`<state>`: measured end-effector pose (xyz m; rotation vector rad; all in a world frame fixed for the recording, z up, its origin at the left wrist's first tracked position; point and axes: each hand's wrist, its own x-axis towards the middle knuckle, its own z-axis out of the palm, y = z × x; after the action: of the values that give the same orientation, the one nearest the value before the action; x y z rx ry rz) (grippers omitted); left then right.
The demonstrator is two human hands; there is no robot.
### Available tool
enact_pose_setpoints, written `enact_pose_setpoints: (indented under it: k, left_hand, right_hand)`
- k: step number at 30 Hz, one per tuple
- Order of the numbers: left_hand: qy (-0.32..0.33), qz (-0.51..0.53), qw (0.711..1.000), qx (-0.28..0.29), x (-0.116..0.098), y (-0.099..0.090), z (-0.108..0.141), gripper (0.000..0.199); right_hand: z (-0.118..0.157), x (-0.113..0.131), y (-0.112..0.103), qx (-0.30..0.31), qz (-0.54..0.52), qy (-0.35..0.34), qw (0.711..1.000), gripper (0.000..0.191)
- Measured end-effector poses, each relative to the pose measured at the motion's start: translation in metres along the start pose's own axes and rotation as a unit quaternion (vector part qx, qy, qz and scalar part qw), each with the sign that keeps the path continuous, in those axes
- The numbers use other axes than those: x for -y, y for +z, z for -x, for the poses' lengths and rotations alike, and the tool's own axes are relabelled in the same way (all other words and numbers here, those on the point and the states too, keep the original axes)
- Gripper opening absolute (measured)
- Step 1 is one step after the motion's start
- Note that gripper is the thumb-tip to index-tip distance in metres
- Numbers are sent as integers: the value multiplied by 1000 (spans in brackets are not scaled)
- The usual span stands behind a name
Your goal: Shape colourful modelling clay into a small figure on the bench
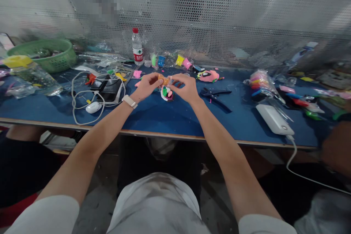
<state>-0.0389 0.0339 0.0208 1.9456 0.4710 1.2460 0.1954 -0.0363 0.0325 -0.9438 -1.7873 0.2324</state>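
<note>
Both hands meet over the middle of the blue table. My left hand [147, 85] pinches one side of a small orange packet of clay [164, 79] that appears to be in clear wrap. At its other side, the fingers of my right hand [187, 87] are closed on the wrap. Just below the fingers lies a small multicoloured clay piece [166, 94] with white, green and pink parts, partly covered by the hands. A pink clay figure [210, 76] rests beyond my right hand. Dark-handled pliers [218, 97] lie to the right of that hand.
A water bottle [137, 49] stands at the back, near several coloured clay packets [180, 60]. Left are a white cable [73, 98], a black device [111, 89] and a green basket [61, 60]. On the right lie a white power bank [274, 120] and bagged clay [259, 82]. People sit on both sides.
</note>
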Motion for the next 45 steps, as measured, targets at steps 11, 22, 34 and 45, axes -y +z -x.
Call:
enact_pose_setpoints:
  k: [11,22,34,45]
  left_hand:
    - [-18,10,1000,16,3,3,5,60]
    - [-19,13,1000,12,-1,6,2,64]
    - [-62,-69,969,-231,81,-74,-17,50]
    - [-131,-496,852,-99,35,-73,5,2]
  right_hand:
    - [1,0,3,46,45,-14,998,32]
    - [0,-1,2,64,124,-45,989,17]
    - [-14,-42,-48,-231,-27,82,969,64]
    - [-9,-51,-11,-110,-42,105,987,75]
